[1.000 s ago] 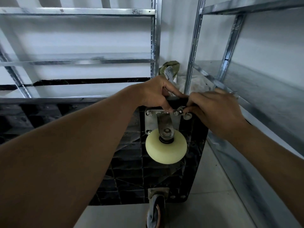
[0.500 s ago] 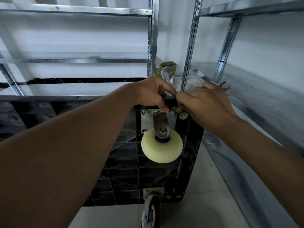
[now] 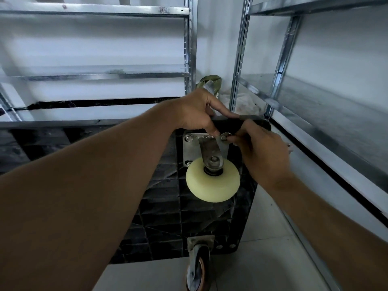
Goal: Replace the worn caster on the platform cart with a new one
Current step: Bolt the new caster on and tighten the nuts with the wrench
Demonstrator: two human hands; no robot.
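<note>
I find the new caster against the upended platform cart, centre frame. The right hand pinches a nut at 1 o'clock on the plate. The left hand curls over the cart's edge. I judge the caster rigid and fairly heavy: hold it by the plate.

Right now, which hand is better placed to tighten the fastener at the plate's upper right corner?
Right. The right hand already pinches that fastener on the caster plate, while the left hand grips the cart edge above the plate, seemingly steadying it.
</note>
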